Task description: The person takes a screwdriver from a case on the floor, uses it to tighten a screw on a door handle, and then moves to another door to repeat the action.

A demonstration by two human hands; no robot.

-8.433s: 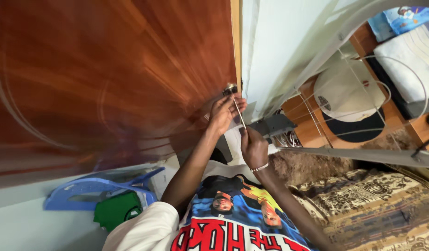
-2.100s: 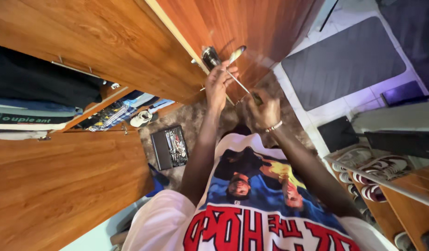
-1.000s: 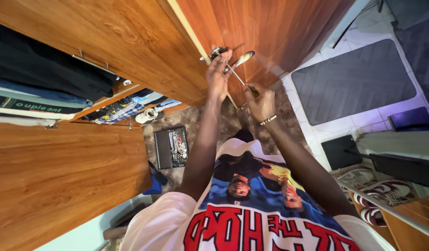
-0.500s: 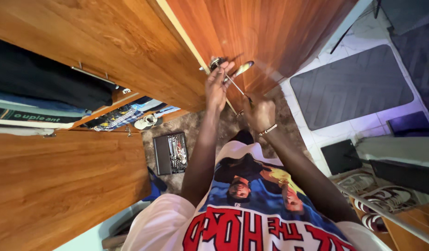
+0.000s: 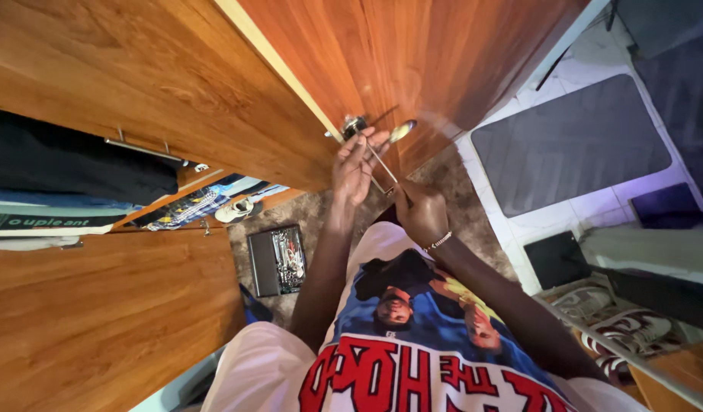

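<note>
Nearest, the right hand (image 5: 422, 214) is closed around the handle of a screwdriver (image 5: 382, 162), aiming its thin shaft up at the lock fitting (image 5: 354, 125) on the wooden door (image 5: 412, 61). Beyond it, the left hand (image 5: 354, 164) pinches the shaft near the tip, steadying it. The door lever (image 5: 402, 131) projects just beside.

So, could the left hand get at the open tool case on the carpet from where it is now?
Probably not without letting go: the left hand is up at the door's lock fitting, steadying the screwdriver, while the tool case lies well below on the carpet.
</note>
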